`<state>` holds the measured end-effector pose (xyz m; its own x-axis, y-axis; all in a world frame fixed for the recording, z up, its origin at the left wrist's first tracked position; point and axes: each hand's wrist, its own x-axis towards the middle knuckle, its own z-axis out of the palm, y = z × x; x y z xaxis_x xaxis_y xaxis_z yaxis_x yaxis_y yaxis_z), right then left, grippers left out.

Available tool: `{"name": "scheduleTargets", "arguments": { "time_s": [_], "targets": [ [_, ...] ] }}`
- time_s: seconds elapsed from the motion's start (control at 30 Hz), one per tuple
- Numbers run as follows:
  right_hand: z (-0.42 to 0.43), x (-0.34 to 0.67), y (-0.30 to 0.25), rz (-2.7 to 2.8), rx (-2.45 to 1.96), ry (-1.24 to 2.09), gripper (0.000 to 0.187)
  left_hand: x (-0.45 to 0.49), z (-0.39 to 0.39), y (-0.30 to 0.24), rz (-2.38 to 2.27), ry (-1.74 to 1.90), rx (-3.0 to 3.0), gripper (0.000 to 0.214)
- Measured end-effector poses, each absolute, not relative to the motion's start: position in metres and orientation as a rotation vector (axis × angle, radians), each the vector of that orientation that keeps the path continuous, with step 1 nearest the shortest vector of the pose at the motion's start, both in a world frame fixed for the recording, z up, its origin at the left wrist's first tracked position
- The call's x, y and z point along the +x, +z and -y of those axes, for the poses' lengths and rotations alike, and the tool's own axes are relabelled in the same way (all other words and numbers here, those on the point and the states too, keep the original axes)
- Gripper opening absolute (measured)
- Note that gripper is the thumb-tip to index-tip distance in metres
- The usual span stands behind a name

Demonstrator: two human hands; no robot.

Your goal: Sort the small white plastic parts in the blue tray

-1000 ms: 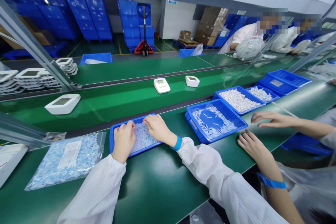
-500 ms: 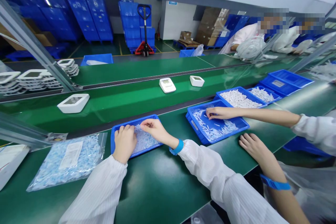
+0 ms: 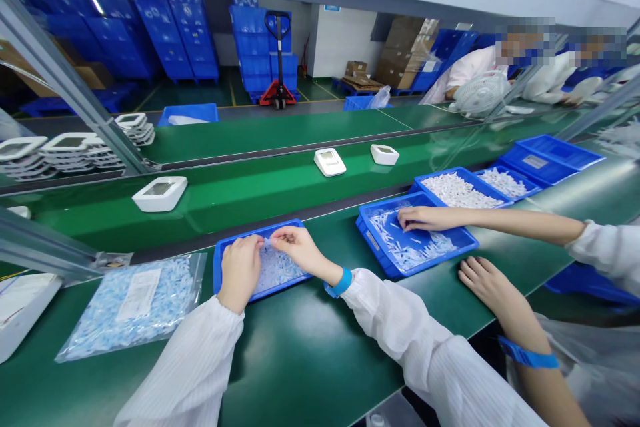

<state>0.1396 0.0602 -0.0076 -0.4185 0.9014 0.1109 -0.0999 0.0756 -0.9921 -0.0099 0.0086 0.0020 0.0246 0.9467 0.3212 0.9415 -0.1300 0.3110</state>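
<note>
Both my hands are over a blue tray (image 3: 218,260) that holds many small pale blue and white pieces (image 3: 283,267). My left hand (image 3: 240,271) is closed above the tray's left part, its thumb and fingertips pinched. From the right, my right hand (image 3: 299,250) comes in with its fingertips pinched too. Between the two sets of fingertips a small pale blue piece (image 3: 267,242) shows, partly covered by the fingers. A clear bag (image 3: 175,303) of similar blue pieces, with a white label, lies left of the tray.
A co-worker's hand (image 3: 420,218) reaches into another blue tray (image 3: 387,260) on the right; their other hand (image 3: 487,280) rests by the table edge. Further trays (image 3: 457,190) of white pieces stand beyond. White devices (image 3: 161,193) lie on the green conveyor (image 3: 250,183).
My left fingertips have come up and right to meet my right fingertips at the small piece. Devices on the conveyor have shifted right.
</note>
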Motion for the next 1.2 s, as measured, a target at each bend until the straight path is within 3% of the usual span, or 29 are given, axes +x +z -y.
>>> {"name": "scheduleTargets", "arguments": {
  "time_s": [0.27,1.2],
  "targets": [
    [-0.062,0.139,-0.007,1.351,-0.772,1.588,0.027,-0.010,-0.012,-0.005,-1.743,1.122,2.389,0.029],
    [-0.062,0.143,-0.005,1.552,-0.762,1.469,0.032,-0.006,-0.007,0.004,-1.784,1.379,2.424,0.015]
  ]
}}
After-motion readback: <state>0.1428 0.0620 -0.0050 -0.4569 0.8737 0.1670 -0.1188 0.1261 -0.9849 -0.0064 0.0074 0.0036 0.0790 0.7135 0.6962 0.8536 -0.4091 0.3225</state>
